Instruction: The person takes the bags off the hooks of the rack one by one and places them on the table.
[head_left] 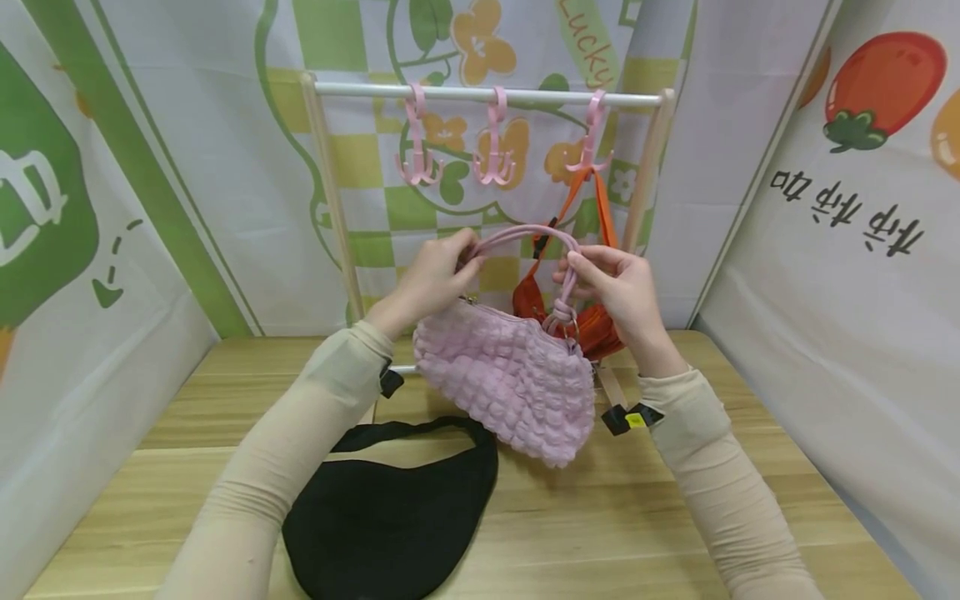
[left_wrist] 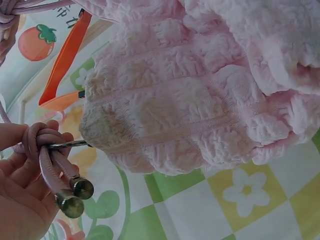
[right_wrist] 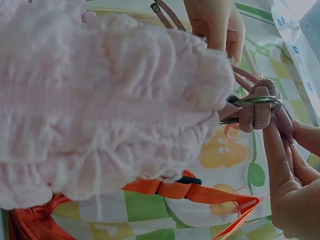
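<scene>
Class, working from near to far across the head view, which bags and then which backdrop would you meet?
Black, crescent-shaped fabric bag → pink, puckered fabric bag → orange fabric bag with strap → white, green-checked cloth backdrop.

The tabletop (head_left: pixel 600 537) is pale yellowish wood with streaky grain, spreading beneath the person's left hand (head_left: pixel 437 273) and right hand (head_left: pixel 618 290). Below the left hand, nearer the body, a black shoulder bag (head_left: pixel 390 521) lies flat on it, partly covered by the left forearm (head_left: pixel 300 417); its strap (head_left: pixel 420 427) arches on the side toward the hands. Beyond both hands stands a hanging rack (head_left: pixel 457 92), one wooden foot (head_left: pixel 611 386) showing just left of the right wrist.
</scene>
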